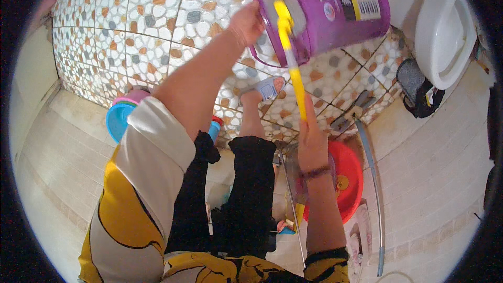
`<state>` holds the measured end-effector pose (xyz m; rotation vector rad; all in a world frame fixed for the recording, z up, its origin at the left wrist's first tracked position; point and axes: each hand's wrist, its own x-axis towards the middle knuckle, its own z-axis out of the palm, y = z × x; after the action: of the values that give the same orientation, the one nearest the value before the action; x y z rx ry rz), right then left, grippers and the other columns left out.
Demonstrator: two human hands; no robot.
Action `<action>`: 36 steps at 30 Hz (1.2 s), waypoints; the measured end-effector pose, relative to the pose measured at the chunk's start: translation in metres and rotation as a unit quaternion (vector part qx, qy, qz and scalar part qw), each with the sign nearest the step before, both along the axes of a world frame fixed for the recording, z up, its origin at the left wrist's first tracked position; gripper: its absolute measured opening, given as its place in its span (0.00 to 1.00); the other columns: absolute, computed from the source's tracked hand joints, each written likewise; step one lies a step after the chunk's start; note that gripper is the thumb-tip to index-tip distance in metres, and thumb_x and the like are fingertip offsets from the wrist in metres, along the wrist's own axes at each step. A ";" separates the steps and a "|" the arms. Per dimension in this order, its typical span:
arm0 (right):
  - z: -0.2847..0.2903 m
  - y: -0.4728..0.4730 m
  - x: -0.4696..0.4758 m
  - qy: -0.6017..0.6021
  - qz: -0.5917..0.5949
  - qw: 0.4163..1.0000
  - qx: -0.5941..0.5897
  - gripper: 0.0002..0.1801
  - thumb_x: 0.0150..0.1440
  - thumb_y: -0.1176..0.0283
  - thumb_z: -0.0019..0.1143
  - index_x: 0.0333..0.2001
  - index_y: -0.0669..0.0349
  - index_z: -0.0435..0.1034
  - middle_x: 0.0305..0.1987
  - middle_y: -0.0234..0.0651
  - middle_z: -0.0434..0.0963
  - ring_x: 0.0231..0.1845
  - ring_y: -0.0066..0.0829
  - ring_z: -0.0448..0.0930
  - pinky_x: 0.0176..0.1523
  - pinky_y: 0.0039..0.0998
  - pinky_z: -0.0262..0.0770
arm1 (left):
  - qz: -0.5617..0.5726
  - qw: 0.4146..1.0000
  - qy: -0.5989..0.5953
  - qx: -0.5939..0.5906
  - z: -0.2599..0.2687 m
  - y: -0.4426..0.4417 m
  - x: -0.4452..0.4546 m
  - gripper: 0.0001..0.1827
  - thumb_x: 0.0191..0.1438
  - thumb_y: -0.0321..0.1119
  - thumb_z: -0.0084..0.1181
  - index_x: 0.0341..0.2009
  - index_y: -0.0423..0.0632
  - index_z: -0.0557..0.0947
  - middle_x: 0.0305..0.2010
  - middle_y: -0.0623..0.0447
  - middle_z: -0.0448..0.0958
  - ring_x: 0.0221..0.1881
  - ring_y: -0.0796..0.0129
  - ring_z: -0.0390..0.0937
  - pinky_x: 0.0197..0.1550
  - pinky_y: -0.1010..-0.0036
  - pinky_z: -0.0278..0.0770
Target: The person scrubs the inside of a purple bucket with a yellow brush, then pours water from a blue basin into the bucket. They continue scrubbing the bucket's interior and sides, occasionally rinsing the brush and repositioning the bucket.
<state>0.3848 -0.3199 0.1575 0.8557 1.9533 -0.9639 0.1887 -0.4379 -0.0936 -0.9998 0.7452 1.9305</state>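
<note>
A large purple plastic bucket [326, 39] with a printed label lies tipped on its side over the wet pebble-pattern floor. My left hand [250, 23] grips it at the ribbed rim end, where a purple bail handle [264, 62] hangs down. In my right hand [312, 141] is the yellow handle [297, 90] of a scrubbing brush. Its pale grey head [296, 10], slightly blurred, is against the bucket's outer wall near the ribs. The brush head's underside is hidden.
A white ceramic squat toilet or basin [444, 43] is at right. Near it are a black bag [426, 100] and a floor squeegee [355, 112] with a long pole. A red basin [349, 188] stands behind my right arm, and blue basins [116, 120] at left. My slippered foot [267, 88] is below the bucket.
</note>
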 end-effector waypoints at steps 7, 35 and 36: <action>0.002 -0.010 -0.009 0.068 0.014 0.998 0.010 0.29 0.63 0.71 0.37 0.67 0.48 0.46 0.39 0.56 0.75 0.36 0.55 0.76 0.37 0.45 0.71 | -0.005 1.000 0.026 -0.010 0.024 -0.002 0.049 0.07 0.62 0.36 0.43 0.42 0.54 0.73 0.34 0.61 0.74 0.34 0.75 0.71 0.34 0.77 0.68; -0.001 0.018 0.034 0.085 -0.187 0.977 0.051 0.28 0.63 0.60 0.34 0.67 0.29 0.44 0.33 0.54 0.76 0.35 0.55 0.77 0.38 0.47 0.72 | -0.332 0.829 0.321 -0.315 0.235 -0.043 -0.055 0.21 0.62 0.45 0.45 0.54 0.44 0.67 0.48 0.47 0.76 0.48 0.62 0.75 0.46 0.70 0.73; 0.011 0.024 0.027 0.048 -0.188 0.981 0.025 0.29 0.63 0.61 0.34 0.67 0.28 0.41 0.31 0.54 0.75 0.34 0.55 0.77 0.38 0.47 0.72 | -0.333 0.822 0.332 -0.321 0.244 -0.037 -0.065 0.22 0.62 0.45 0.45 0.53 0.44 0.68 0.47 0.47 0.76 0.48 0.62 0.75 0.46 0.70 0.73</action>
<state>0.4117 -0.2954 0.1682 1.2593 1.9404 -1.1953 0.1234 -0.4753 0.1501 -0.2690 1.9479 1.3631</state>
